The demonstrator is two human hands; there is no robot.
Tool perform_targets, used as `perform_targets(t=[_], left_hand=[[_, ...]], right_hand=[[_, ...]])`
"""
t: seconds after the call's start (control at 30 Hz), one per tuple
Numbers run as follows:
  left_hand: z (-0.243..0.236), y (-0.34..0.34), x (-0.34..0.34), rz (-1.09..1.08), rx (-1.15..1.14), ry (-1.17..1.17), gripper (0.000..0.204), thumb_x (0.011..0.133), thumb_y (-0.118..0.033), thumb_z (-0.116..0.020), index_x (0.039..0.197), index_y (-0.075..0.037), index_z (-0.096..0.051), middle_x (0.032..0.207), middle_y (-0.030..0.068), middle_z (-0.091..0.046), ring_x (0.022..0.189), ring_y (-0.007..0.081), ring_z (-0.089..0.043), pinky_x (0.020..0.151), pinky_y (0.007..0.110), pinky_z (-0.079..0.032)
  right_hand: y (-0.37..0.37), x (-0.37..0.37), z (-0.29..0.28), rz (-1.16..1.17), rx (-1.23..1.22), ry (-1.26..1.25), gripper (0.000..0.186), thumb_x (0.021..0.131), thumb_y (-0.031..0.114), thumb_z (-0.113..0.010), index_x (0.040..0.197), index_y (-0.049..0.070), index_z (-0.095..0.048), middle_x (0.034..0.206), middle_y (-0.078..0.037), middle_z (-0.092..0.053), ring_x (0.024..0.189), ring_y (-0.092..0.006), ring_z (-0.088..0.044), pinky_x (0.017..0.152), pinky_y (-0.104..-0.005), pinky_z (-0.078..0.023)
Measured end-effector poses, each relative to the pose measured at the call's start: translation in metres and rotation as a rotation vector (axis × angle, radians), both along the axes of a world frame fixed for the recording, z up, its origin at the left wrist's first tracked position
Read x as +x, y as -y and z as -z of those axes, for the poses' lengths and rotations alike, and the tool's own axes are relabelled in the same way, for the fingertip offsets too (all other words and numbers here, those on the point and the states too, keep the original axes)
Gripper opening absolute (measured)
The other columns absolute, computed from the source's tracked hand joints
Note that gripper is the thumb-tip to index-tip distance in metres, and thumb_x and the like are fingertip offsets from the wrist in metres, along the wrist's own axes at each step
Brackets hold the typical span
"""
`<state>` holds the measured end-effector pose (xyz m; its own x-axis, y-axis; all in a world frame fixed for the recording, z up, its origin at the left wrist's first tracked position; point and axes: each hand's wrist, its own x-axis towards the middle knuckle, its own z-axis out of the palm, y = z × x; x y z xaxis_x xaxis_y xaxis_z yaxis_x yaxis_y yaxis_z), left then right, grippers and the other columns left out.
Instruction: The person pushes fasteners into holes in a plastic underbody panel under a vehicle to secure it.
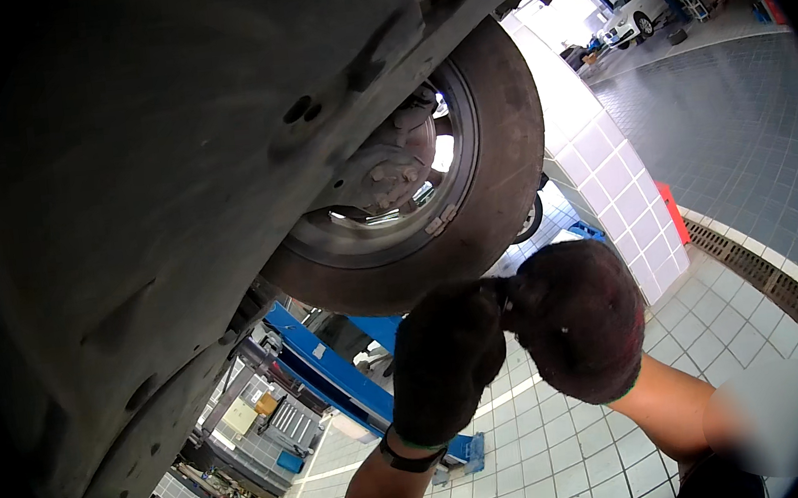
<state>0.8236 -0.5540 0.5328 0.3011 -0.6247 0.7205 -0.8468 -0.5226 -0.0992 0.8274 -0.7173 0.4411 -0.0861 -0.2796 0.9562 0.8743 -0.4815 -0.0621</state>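
Observation:
Both my hands wear dark knitted gloves and are raised together just below a car wheel (510, 133), seen from under the raised car. My left hand (449, 364) is closed, its fingertips meeting the other glove. The right hand (579, 318) is also closed, its fingers curled inward. Between them shows a small dark spot with a glint; what they hold, if anything, is too dark to make out. Above the gloves is the tyre's lower edge. Inside the rim sit the brake and hub parts (390, 175).
The car's dark underbody (144, 197) fills the upper left. A blue lift post (329, 371) stands behind my left hand. To the right are a white-tiled pillar (606, 157) and a floor drain grate (767, 276). A grey tool cabinet (293, 422) is farther off, and a white car (635, 10) stands far back.

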Motion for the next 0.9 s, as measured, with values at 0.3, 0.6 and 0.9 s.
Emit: perform_targets(t=[0.3, 0.6, 0.9], left_hand=[[-0.1, 0.02, 0.065, -0.299, -0.273, 1.095, 0.032, 0.111, -0.029, -0.05, 0.122, -0.003, -0.065, 0.087, 0.0061, -0.067, 0.07, 0.0176, -0.062, 0.063, 0.033, -0.049], [-0.111, 0.036, 0.062, 0.13, -0.611, 0.499, 0.046, 0.112, -0.041, -0.044, 0.099, -0.005, -0.069, 0.072, 0.0002, -0.05, 0.059, 0.0106, -0.045, 0.054, 0.027, -0.035], [-0.106, 0.028, 0.052, 0.479, -0.842, -0.137, 0.035, 0.11, -0.032, -0.051, 0.106, -0.003, -0.071, 0.092, 0.0145, -0.075, 0.078, 0.0239, -0.071, 0.071, 0.037, -0.055]], right_hand=[[0.035, 0.052, -0.107, 0.126, 0.163, 0.473, 0.027, 0.085, 0.006, -0.081, 0.11, 0.008, -0.071, 0.107, -0.011, -0.07, 0.091, -0.0234, -0.071, 0.072, -0.0339, -0.058], [0.056, 0.05, -0.163, 0.368, 0.187, 0.577, 0.022, 0.086, 0.008, -0.08, 0.107, 0.011, -0.075, 0.106, -0.007, -0.073, 0.099, -0.0217, -0.071, 0.081, -0.0325, -0.058], [0.048, 0.055, -0.161, 0.306, 0.161, 0.646, 0.022, 0.085, 0.007, -0.081, 0.106, 0.008, -0.074, 0.105, -0.007, -0.073, 0.099, -0.0208, -0.071, 0.082, -0.0326, -0.058]])
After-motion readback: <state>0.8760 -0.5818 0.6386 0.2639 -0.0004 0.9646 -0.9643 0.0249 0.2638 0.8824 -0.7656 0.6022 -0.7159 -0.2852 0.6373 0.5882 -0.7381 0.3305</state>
